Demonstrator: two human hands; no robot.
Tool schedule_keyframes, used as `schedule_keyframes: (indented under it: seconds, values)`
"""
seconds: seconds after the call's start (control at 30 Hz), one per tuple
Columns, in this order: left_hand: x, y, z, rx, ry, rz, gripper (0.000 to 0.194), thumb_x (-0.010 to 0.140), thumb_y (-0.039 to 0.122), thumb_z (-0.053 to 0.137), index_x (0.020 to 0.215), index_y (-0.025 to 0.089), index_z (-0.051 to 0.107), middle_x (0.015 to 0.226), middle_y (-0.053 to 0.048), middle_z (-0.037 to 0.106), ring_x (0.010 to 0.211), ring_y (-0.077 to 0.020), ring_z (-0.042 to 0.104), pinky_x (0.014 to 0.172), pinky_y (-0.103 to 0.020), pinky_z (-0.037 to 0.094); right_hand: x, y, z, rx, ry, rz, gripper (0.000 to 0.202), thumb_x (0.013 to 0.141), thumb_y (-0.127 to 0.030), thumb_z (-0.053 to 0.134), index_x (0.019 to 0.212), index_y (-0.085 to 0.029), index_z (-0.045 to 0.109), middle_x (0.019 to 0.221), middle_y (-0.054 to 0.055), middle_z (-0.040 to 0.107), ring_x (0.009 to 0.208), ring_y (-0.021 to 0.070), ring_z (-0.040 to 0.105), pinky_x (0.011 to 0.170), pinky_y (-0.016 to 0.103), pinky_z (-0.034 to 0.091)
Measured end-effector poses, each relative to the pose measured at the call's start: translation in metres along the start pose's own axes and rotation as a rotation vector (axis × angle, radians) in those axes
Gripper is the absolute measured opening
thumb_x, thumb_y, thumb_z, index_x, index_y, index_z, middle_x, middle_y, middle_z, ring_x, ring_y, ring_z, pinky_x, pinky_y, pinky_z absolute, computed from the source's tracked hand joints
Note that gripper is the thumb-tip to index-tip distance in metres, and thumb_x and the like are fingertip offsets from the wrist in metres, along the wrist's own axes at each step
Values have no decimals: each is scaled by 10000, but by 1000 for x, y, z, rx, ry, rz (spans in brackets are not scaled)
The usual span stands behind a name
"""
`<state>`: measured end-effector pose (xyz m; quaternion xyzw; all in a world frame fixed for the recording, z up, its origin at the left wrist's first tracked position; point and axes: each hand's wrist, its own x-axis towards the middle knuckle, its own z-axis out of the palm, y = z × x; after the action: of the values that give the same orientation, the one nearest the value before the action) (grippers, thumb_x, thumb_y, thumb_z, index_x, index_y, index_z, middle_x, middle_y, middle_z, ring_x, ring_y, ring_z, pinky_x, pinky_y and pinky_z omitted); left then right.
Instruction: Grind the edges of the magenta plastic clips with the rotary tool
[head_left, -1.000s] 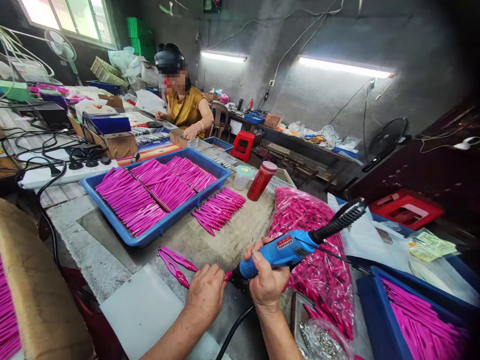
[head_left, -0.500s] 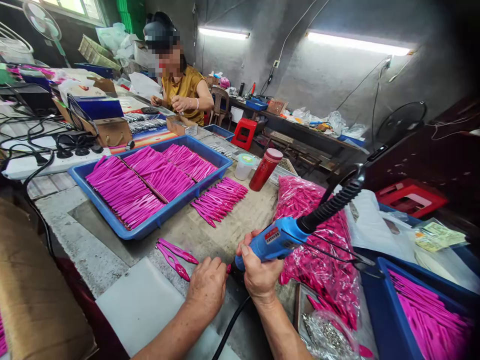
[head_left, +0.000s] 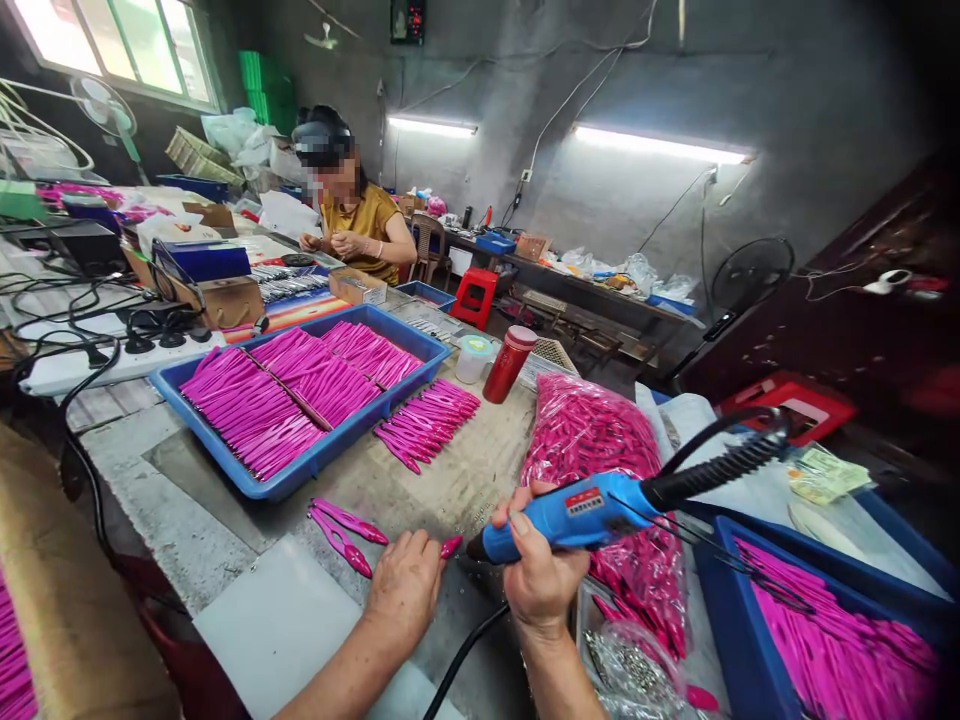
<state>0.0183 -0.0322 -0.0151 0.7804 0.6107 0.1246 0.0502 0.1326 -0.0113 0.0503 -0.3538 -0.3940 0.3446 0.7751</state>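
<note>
My right hand (head_left: 544,575) is wrapped round a blue electric screwdriver (head_left: 570,515), which points left and slightly down. Low over the table, my left hand (head_left: 409,585) has its fingers closed on a pink plastic piece (head_left: 451,547); only its pointed end shows past the fingertips. The screwdriver's dark nose is a short gap to the right of that end. Left of my left hand lie more slim pink plastic pieces (head_left: 341,535), one with a slot through its body. Beyond them is a neat row of pink pieces (head_left: 427,422) on the table.
A blue tray (head_left: 274,485) packed with pink pieces stands behind. A red flask (head_left: 510,365) and a lidded plastic cup (head_left: 474,360) stand past the row. Right are a clear bag (head_left: 589,430) of pink parts, small metal parts (head_left: 637,665) and a blue bin (head_left: 739,640). A co-worker (head_left: 367,220) sits opposite.
The screwdriver has drawn back to the right, away from the pink piece, and lies flatter. My left hand keeps its hold. The head view has tilted up.
</note>
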Motion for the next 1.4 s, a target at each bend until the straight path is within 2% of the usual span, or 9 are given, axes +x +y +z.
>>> schedule_keyframes:
  seconds: [0.23,0.47,0.73,1.03,1.23,1.4]
  values:
    - [1,8,-5,27,-67,63,177,859,174,451,802,202,616,830,-16,625,807,-178,579,682,-282,452,-3,-15,-22,13,89,-27,266,689,-236,632,918,-192,504,709,-17,545,549,139,544,559,306,444]
    - [2,7,0,34,-15,97,158,839,162,489,761,205,619,783,-14,612,779,-175,575,659,-275,446,-7,-15,-28,44,129,-22,260,684,-242,642,900,-183,510,692,-21,546,534,140,545,546,304,441]
    - [5,12,-9,65,-149,74,195,872,177,445,807,200,627,849,-21,631,846,-188,578,699,-289,449,-7,-13,-30,36,134,-19,258,684,-237,640,899,-184,508,687,-25,558,532,133,548,543,286,439]
    - [6,14,-11,83,-207,58,215,880,174,422,857,202,634,890,-30,636,891,-207,579,726,-322,469,-5,-9,-29,53,150,-9,281,661,-241,660,888,-179,507,664,-26,568,514,138,551,536,288,445]
    - [7,16,-9,89,-208,57,225,877,147,410,869,202,628,898,-30,638,900,-212,582,729,-330,482,-5,-6,-25,35,157,8,288,657,-253,655,891,-178,505,669,-23,564,501,137,548,516,284,435]
    - [9,11,-5,54,-154,56,215,876,167,419,830,194,627,888,-32,638,882,-207,588,728,-322,486,-6,-6,-29,30,142,-6,260,670,-252,641,883,-175,512,673,-20,558,517,141,550,528,293,437]
